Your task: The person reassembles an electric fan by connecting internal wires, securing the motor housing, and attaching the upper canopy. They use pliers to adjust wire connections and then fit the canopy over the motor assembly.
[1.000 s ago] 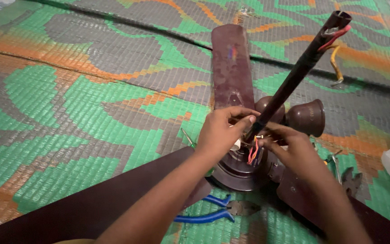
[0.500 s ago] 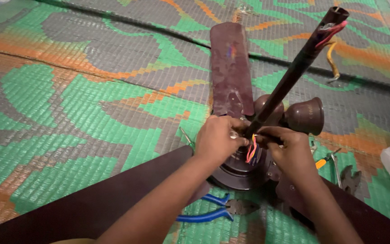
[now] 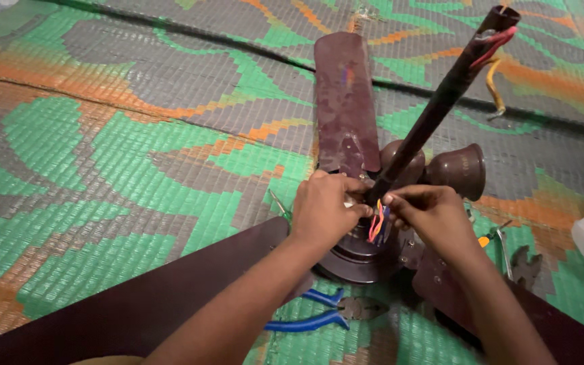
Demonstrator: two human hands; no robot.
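While your left hand (image 3: 324,208) and right hand (image 3: 425,213) meet at the foot of the dark rod (image 3: 441,101), fingertips of both are pinched together on the thin red, orange and blue wires (image 3: 377,228) rising from the glossy brown round motor (image 3: 359,253). The motor sits on a ribbed woven mat (image 3: 103,149). Flat brown blades (image 3: 343,101) spread from it; two bell-shaped cups (image 3: 457,172) crowd just behind. Blue-handled pliers (image 3: 315,314) lie under your left forearm.
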